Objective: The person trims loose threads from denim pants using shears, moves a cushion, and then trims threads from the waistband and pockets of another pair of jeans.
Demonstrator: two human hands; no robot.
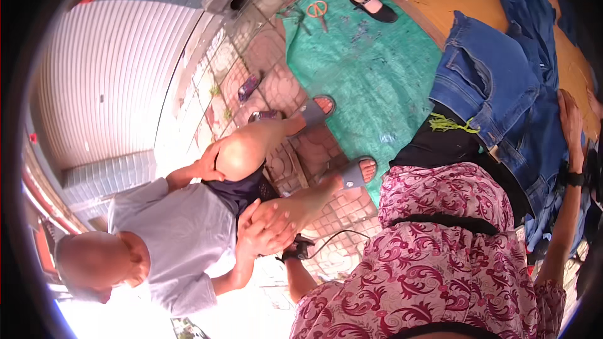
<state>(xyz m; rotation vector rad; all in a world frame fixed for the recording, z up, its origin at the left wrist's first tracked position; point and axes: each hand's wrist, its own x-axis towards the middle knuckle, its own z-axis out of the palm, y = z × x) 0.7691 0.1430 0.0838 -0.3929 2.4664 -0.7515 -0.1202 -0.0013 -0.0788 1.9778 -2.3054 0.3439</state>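
Observation:
My right hand [570,124] rests at the right on a heap of blue jeans [545,138], beside the brown board. Its fingers are stretched out and hold nothing that I can see. My left forearm comes in at the lower middle, a black band [295,250] at its wrist. Beyond it my left hand [276,236] is against the seated person's hand [250,229] near their leg; the two overlap, so my fingers are hard to tell apart. A folded pair of denim shorts [480,75] lies on the pile, with yellow-green strips [451,123] below it.
A person in a grey shirt [182,232] sits close at my left, feet at the edge of a green sheet [370,81]. Orange-handled scissors [318,12] lie on it. Another person's black shoe [375,11] stands at the far side. A dark cable [339,233] loops near my left wrist.

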